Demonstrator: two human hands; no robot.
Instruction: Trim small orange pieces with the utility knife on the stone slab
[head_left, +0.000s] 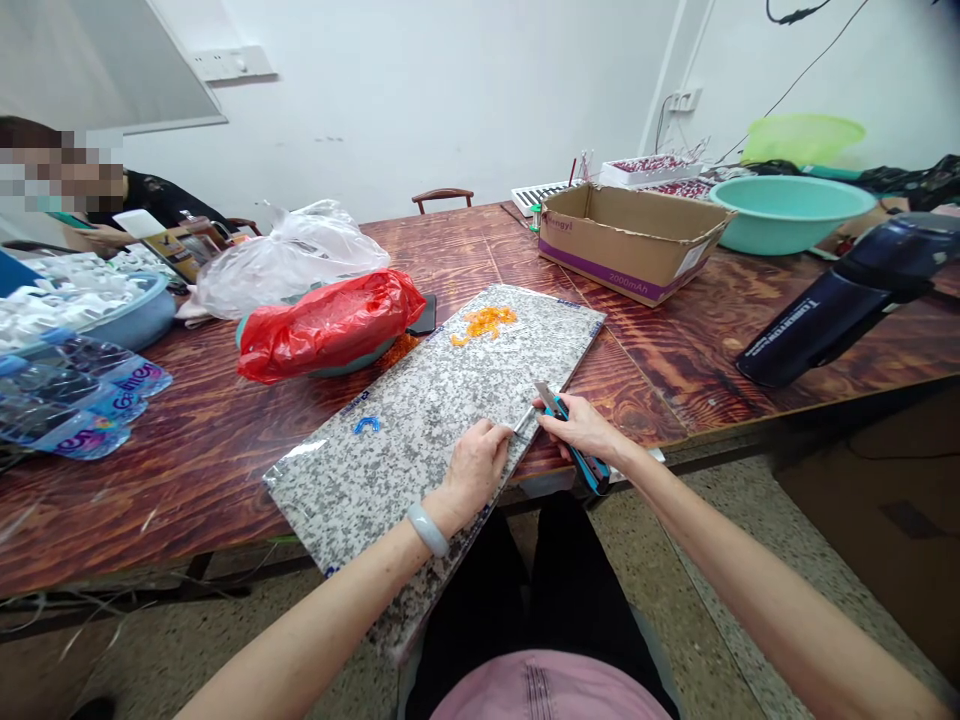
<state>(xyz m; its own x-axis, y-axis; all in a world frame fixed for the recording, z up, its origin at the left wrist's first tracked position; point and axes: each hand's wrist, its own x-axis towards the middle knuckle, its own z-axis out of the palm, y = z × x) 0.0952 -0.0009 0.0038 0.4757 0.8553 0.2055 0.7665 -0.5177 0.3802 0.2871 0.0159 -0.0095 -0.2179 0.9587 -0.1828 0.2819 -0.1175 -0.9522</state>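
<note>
My right hand (581, 428) is wrapped round a blue and black utility knife (598, 474), its blade pointing up and away from me. With fingers pinched, my left hand (474, 465) holds a thin whitish strip (526, 420); its exact kind is too small to make out. The strip's far end lies close to the right fingertips. Both hands are at the near right edge of a speckled grey stone slab (427, 420). Small orange pieces (486, 322) lie in a pile on the slab's far part, and a blue curved piece (367, 425) lies at its left.
A red plastic bag (330, 325) covers a bowl beyond the slab. At right stand a cardboard box (630, 245), a turquoise basin (795, 212) and a dark blue flask (832, 305) lying tilted. Water bottles (82, 390) lie at left; a person (165, 195) sits behind.
</note>
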